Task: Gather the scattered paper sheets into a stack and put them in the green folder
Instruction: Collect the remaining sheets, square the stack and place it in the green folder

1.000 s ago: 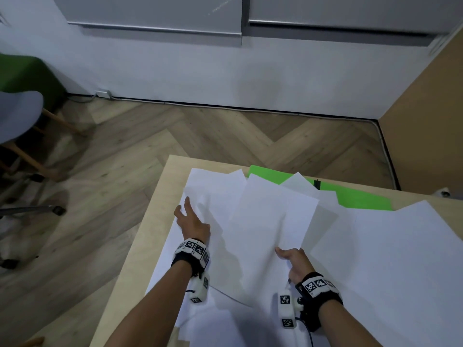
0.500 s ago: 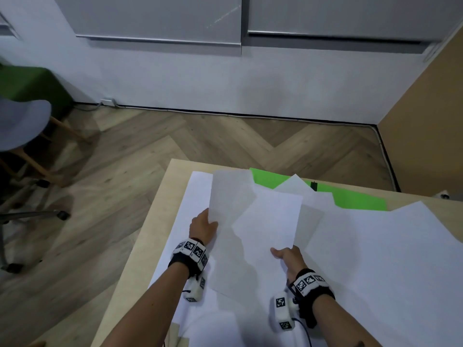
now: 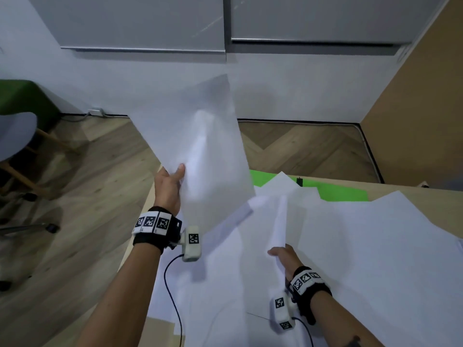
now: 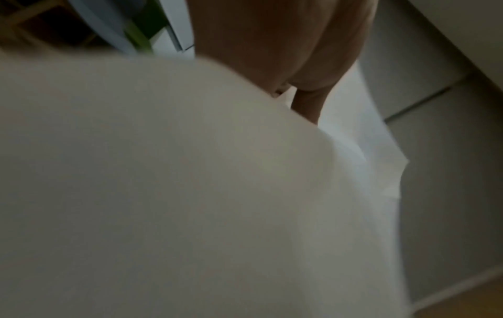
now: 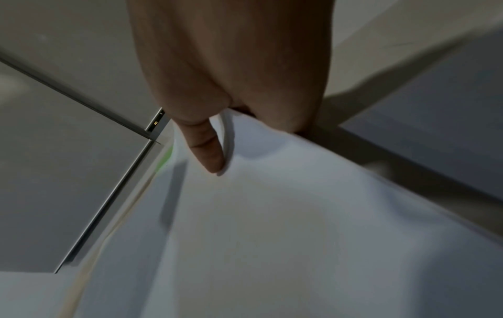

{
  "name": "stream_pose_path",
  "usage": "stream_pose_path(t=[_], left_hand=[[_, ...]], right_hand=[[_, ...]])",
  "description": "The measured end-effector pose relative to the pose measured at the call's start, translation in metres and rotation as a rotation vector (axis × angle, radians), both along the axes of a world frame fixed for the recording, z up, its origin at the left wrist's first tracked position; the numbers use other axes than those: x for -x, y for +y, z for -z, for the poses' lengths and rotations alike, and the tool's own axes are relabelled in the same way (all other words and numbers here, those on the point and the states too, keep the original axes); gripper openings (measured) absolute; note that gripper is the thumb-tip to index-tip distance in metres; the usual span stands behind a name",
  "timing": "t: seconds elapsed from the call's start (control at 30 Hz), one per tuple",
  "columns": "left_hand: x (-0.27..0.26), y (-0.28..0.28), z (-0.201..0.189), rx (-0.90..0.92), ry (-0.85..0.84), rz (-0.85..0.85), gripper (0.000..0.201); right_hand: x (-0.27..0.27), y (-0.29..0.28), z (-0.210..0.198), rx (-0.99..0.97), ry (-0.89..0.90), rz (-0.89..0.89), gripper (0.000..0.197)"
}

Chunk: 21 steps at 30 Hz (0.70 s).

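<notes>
My left hand (image 3: pixel 172 182) holds a white paper sheet (image 3: pixel 198 141) up in the air over the table's far left corner, thumb on its near face; the left wrist view shows the sheet (image 4: pixel 190 182) filling the frame below my thumb (image 4: pixel 307 105). My right hand (image 3: pixel 281 256) pinches the near edge of another white sheet (image 3: pixel 279 221), seen almost edge-on; the thumb (image 5: pixel 207 148) presses on this sheet (image 5: pixel 272 215). Several more white sheets (image 3: pixel 375 246) lie scattered over the table. The green folder (image 3: pixel 343 192) lies flat at the far edge, mostly covered by paper.
The light wooden table (image 3: pixel 413 194) ends at its left edge (image 3: pixel 136 236) by my left wrist. A grey chair (image 3: pixel 15 136) stands on the wood floor to the left. A brown panel (image 3: pixel 426 108) rises at the right, with a white wall behind.
My left hand has lifted its sheet from the table up into the air. The right hand has turned its sheet nearly edge-on and moved nearer to me.
</notes>
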<state>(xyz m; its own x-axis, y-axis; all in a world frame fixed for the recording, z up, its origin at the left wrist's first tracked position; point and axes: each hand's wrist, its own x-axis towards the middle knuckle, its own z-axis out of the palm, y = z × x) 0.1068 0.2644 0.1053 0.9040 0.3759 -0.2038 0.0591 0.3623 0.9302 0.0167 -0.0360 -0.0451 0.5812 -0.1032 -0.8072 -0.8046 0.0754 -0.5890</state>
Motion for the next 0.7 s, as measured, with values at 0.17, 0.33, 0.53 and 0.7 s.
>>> stream_pose_path(t=[0.17,0.33,0.53,0.7], left_hand=[[0.019,-0.017,0.021,-0.249,0.153,0.207,0.017],[0.039,-0.028,0.079,-0.629,0.401,0.475,0.008],[0.07,-0.042,0.124,-0.952,0.634,0.622,0.027],[0.078,-0.063,0.134,-0.939,0.656,0.667,0.03]], right_hand=[[0.004,0.005,-0.004,-0.039,-0.05,0.009,0.101],[0.008,0.0,-0.015,-0.057,-0.03,0.045,0.078],[0.013,-0.005,-0.017,-0.115,0.049,0.118,0.078],[0.015,-0.009,-0.012,-0.132,-0.063,0.037,0.108]])
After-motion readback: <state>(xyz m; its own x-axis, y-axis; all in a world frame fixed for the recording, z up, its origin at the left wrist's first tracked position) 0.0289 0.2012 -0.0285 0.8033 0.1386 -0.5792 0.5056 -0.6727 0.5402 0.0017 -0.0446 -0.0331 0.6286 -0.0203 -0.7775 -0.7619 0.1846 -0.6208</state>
